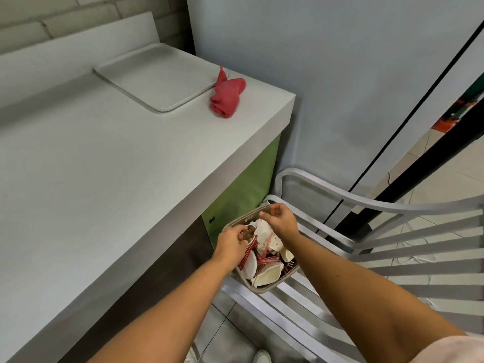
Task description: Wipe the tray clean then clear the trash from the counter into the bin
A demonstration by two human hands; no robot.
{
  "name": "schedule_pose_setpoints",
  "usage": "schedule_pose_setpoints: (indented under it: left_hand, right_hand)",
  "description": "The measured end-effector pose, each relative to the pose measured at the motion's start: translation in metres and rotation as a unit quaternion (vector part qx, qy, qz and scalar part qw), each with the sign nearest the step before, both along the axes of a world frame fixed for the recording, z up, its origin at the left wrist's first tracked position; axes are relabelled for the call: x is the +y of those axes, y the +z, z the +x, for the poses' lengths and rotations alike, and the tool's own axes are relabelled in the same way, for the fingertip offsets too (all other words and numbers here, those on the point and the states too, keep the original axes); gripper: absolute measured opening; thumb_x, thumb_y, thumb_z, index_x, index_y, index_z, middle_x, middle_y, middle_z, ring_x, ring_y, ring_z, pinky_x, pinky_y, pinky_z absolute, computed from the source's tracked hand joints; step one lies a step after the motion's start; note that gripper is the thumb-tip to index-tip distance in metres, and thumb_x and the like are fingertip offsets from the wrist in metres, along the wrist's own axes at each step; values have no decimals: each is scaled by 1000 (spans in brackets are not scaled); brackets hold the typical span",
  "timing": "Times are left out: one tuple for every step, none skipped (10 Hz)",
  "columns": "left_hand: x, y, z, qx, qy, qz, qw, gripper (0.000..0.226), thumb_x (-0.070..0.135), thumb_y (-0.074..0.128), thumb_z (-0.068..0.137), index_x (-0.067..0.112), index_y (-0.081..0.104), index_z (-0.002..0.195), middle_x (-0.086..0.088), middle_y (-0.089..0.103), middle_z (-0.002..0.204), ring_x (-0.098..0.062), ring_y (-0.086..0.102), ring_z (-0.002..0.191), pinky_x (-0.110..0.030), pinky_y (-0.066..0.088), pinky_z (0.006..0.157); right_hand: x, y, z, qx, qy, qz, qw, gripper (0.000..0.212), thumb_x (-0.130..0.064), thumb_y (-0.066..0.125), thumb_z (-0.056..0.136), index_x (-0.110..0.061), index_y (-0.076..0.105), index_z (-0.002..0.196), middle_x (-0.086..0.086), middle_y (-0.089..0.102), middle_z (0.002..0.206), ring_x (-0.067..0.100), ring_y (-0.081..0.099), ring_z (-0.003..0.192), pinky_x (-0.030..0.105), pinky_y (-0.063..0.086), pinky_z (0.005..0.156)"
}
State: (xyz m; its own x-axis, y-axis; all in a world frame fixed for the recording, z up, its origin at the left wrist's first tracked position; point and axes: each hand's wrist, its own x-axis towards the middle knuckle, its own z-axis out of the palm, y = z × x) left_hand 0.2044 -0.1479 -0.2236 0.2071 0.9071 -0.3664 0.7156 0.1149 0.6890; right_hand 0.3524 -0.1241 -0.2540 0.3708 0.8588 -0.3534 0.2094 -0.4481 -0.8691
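Pale pink sleeve fabric (450,348) shows at the lower right edge, at the top of the right arm. Both bare forearms reach forward and down to a taupe square plastic bin (269,288), which stands on the seat of a white slatted chair (432,209) just beside the end of the table.

The left hand (230,243) is over the near left side of the bin. Its fingers are curled, with the tips at the red-and-white striped straws (264,259); whether they pinch one cannot be told. The right hand (281,224) is over the far side of the bin, fingers curled above a crumpled white paper napkin (263,229); whether it holds anything cannot be told.

The bin also contains crushed white paper cups (269,275), lying against the straws.

A green side panel (246,184) closes the table end next to the bin. On the white table top (117,179), well beyond the hands, lies a bunched red cloth (226,94) near the right edge. The pale grey rectangular tray (157,74) lies flat at the far end, with the cloth at its right corner. A grey brick wall (52,24) stands behind.
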Motion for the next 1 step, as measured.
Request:
schedule_pose_setpoints:
  left_hand:
    - [2,6,3,-3,6,1,1000,39,6,54,91,15,53,129,-9,48,123,-21,53,110,-28,44,99]
  right_hand:
    - [5,8,2,-189,60,-51,979,49,-18,64,85,-4,48,129,10,49,121,25,49,113,36,43,95]
